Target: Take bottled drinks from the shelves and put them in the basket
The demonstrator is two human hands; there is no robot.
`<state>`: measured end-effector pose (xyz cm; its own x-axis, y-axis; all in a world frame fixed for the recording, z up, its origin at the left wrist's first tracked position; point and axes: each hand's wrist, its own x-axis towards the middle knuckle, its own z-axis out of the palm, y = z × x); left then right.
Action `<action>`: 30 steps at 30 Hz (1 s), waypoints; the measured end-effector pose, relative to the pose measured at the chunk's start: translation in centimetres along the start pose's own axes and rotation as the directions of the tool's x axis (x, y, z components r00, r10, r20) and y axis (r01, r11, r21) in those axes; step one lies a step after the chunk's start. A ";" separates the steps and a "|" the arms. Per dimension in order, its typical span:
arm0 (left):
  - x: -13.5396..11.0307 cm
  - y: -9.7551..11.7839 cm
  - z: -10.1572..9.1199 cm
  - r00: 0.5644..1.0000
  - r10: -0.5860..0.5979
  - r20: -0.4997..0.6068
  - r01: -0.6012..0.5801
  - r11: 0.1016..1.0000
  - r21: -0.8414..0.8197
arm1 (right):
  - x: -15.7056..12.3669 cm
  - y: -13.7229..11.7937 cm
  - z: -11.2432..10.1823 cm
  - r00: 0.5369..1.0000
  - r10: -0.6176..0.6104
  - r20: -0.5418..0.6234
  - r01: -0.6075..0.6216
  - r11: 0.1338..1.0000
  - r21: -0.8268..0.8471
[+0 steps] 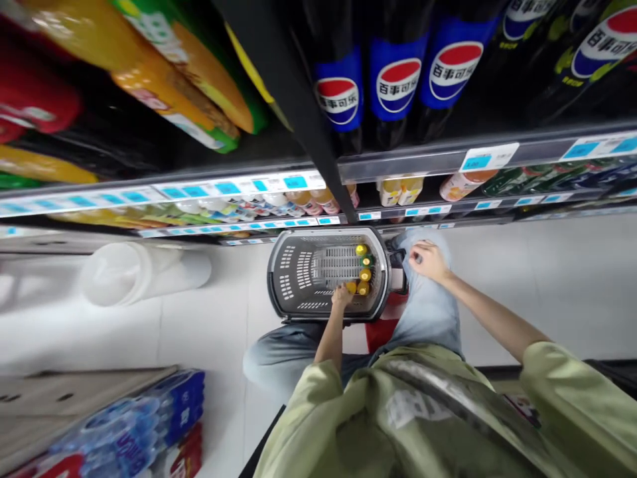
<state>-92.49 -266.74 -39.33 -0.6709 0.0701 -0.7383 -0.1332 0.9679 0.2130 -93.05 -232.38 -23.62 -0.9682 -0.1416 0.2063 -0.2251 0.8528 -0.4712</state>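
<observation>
A grey shopping basket [293, 272] stands on the floor between my knees. Upright along its right end are several bottles [365, 274], seen from above by their yellow and green caps. My left hand [342, 295] reaches over the near rim, its fingers closed around the top of a bottle with an orange-yellow cap [351, 287]. The lower part of that bottle is hidden in the basket. My right hand [428, 260] rests on my right knee with curled fingers. A small dark spot shows inside its grip, too small to name.
Shelves with cola bottles [398, 83] and orange drink bottles [179, 86] rise in front, above the basket. A white bucket [144, 273] stands on the floor to the left. Packs of bottled water [134, 425] lie at the lower left.
</observation>
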 end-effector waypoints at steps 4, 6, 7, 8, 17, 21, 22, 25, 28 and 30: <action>-1.3 0.0 -4.1 0.969 0.066 -0.236 -0.091 0.991 -0.095 | 0.0 0.1 0.0 1.000 -0.001 0.024 0.002 0.999 -0.042; -1.6 0.1 -7.4 0.927 0.092 -0.364 -0.149 0.980 -0.131 | -0.1 0.4 -0.2 0.999 -0.006 0.035 0.008 0.999 -0.047; -1.7 0.3 -9.3 0.895 0.108 -0.432 -0.188 0.971 -0.146 | -0.2 0.5 -0.2 0.999 -0.007 0.038 0.008 0.999 -0.049; -1.7 0.5 -11.3 0.853 0.130 -0.506 -0.240 0.958 -0.158 | -0.2 0.7 -0.3 0.999 -0.005 0.039 0.007 0.999 -0.052; -3.2 5.7 -28.8 0.289 0.331 -0.898 -0.573 0.811 0.114 | -0.4 1.9 -0.4 0.999 -0.004 0.044 0.007 0.998 -0.058; -3.4 7.7 -32.4 0.343 0.380 -0.859 -0.510 0.843 0.169 | -0.4 2.2 -0.1 1.000 0.002 0.021 0.000 0.997 -0.075; -3.2 8.0 -33.0 0.365 0.382 -0.849 -0.487 0.855 0.176 | -0.4 2.2 0.0 1.000 0.002 0.017 -0.001 0.997 -0.076; -2.7 8.1 -34.0 0.450 0.376 -0.810 -0.423 0.889 0.177 | -0.4 2.3 0.1 1.000 -0.007 0.011 0.008 0.997 -0.074; -2.1 7.9 -34.7 0.496 0.380 -0.781 -0.416 0.893 0.171 | -0.4 2.4 0.1 1.000 -0.013 0.000 0.013 0.998 -0.070; -2.0 7.8 -34.8 0.492 0.392 -0.778 -0.432 0.885 0.173 | -0.3 2.3 0.0 1.000 -0.012 -0.009 0.012 0.998 -0.060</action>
<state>-117.60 -267.70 -13.91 -0.9495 0.2260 0.2178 0.2977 0.8682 0.3969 -93.27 -230.35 -24.82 -0.9643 -0.1472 0.2200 -0.2293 0.8797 -0.4165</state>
